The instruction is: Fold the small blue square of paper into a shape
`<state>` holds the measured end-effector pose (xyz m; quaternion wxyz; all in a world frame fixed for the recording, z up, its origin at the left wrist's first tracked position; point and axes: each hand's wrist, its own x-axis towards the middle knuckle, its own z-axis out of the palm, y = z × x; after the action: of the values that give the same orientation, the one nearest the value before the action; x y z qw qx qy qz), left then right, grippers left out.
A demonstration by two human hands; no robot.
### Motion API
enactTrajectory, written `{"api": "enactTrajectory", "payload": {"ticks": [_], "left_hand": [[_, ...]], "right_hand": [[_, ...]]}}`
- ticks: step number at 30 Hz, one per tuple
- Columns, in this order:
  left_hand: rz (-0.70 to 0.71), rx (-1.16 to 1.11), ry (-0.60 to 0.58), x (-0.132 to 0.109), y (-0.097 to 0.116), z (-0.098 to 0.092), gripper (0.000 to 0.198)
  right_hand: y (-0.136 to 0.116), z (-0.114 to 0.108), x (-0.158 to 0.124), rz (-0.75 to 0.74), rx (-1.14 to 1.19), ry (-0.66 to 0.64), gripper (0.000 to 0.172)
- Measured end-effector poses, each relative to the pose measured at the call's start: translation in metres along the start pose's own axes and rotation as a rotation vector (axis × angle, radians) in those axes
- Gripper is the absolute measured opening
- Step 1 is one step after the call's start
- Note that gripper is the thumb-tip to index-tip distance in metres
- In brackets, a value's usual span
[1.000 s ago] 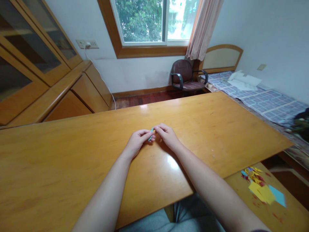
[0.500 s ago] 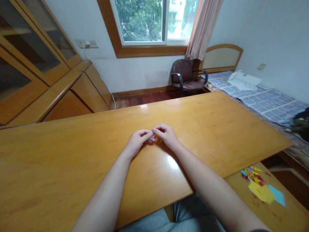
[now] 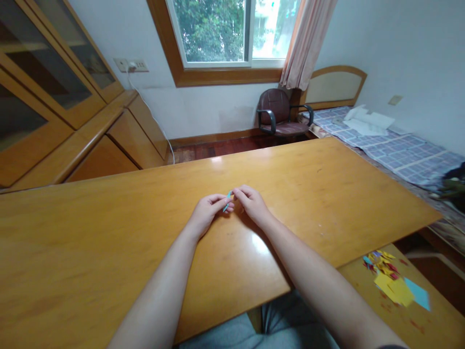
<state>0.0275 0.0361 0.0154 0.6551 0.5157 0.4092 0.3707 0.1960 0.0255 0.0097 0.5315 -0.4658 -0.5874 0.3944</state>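
A small, narrow piece of folded light-blue paper (image 3: 227,203) is held above the middle of the wooden table (image 3: 109,232). My left hand (image 3: 211,208) pinches it between thumb and fingers, with its lower part against the fingers. My right hand (image 3: 249,198) has thumb and forefinger closed at the paper's upper tip. The fingers hide part of the paper, so its exact folds cannot be made out.
On a lower surface at the right lie a pile of small folded papers (image 3: 385,264), a yellow sheet (image 3: 394,289) and a blue sheet (image 3: 417,294). A brown armchair (image 3: 278,114) and a bed (image 3: 410,155) stand beyond the table, with a cabinet (image 3: 90,140) at left.
The right fingertips have shifted slightly up and away from the left hand, and more of the blue paper shows between the hands. The left hand stays in place.
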Motion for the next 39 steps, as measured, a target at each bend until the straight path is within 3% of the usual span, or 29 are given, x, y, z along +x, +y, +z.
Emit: {"api": "enactTrajectory", "payload": {"ticks": [17,39], "left_hand": [[0.015,0.028,-0.024,0.0007,-0.0009,-0.001,0.026],[0.017,0.02,-0.017,0.0005,-0.0012,-0.0003,0.027]], "right_hand": [[0.0034,0.0013,-0.0003,0.084,0.136,-0.016,0.021],[-0.0032,0.0009,-0.0008,0.108,0.151,-0.025,0.02]]}}
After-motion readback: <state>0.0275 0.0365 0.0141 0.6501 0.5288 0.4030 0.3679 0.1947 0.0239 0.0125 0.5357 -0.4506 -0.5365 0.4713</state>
